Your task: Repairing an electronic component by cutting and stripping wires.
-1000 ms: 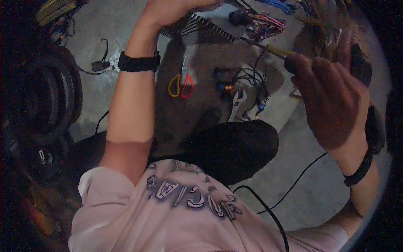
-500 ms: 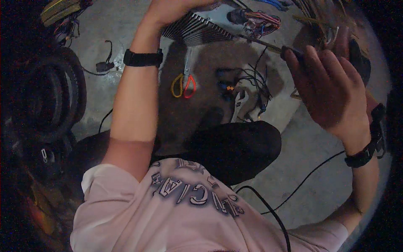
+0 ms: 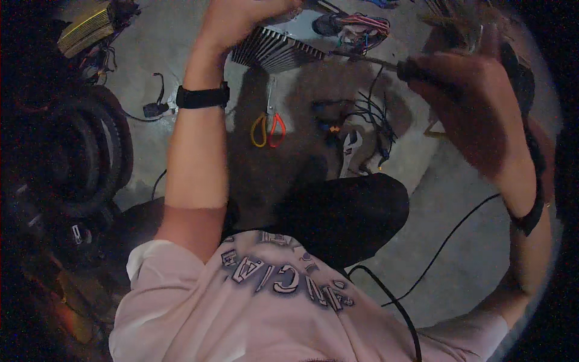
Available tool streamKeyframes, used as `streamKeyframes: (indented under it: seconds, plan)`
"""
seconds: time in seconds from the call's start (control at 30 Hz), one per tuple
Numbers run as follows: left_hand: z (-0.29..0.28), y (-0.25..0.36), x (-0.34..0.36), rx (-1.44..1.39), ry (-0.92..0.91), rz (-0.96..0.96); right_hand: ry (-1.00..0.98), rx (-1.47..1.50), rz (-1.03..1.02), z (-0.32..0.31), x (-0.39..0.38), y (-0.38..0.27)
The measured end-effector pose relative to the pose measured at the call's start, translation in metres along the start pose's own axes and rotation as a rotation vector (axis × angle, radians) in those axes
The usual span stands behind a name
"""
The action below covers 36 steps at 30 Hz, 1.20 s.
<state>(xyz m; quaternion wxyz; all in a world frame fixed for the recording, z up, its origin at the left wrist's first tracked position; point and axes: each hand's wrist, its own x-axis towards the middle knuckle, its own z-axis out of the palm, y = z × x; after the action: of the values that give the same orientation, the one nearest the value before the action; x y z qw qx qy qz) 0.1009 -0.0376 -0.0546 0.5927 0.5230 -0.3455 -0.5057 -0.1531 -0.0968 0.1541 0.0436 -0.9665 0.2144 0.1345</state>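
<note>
At the top edge, my left hand [image 3: 253, 15] grips a silver metal housing [image 3: 277, 48] with black fins along its side. A bundle of coloured wires [image 3: 368, 33] emerges from a black sleeve on it. My right hand [image 3: 458, 102], blurred, is closed on a screwdriver [image 3: 400, 69] with a dark handle, its shaft reaching left to the finned edge; the tip is too small to make out. Below the housing lie scissors [image 3: 277, 130] with yellow and red handles.
Black cables [image 3: 374, 114] and a wrench [image 3: 351, 145] lie on the concrete floor [image 3: 434, 229]. A large round speaker [image 3: 90, 139] is at left. A yellow finned part [image 3: 90, 33] with wires sits upper left, and a small black connector [image 3: 155, 110] lies near my wrist.
My right hand and the screwdriver have shifted slightly up and left, and the hand has turned. My left hand remains on the housing, slightly further left in view.
</note>
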Motion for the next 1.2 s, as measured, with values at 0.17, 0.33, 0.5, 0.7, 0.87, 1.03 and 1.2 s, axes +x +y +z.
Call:
streamKeyframes:
  seconds: [0.17,0.33,0.5,0.7,0.87,1.03,1.2]
  plan:
    - [-0.002,-0.003,0.003,-0.047,-0.011,0.016,-0.018,-0.100,-0.146,-0.014,0.011,-0.009]
    - [-0.008,-0.012,0.006,-0.185,-0.061,0.020,0.002,-0.348,-0.246,-0.020,0.012,-0.011]
    - [-0.003,-0.015,0.009,-0.225,-0.056,0.017,0.042,-0.377,-0.371,-0.029,0.019,-0.009]
    - [-0.007,0.006,-0.002,0.014,0.014,-0.013,-0.110,-0.202,-0.207,-0.029,0.043,-0.005]
    - [-0.004,-0.012,0.000,0.224,0.024,0.136,-0.114,-0.199,-0.146,-0.024,0.041,-0.009]
    - [0.002,0.002,-0.004,0.235,0.003,0.132,-0.105,-0.195,-0.112,-0.027,0.038,-0.010]
    - [0.014,0.006,-0.005,0.206,-0.008,0.004,-0.078,-0.198,-0.083,-0.029,0.026,-0.013]
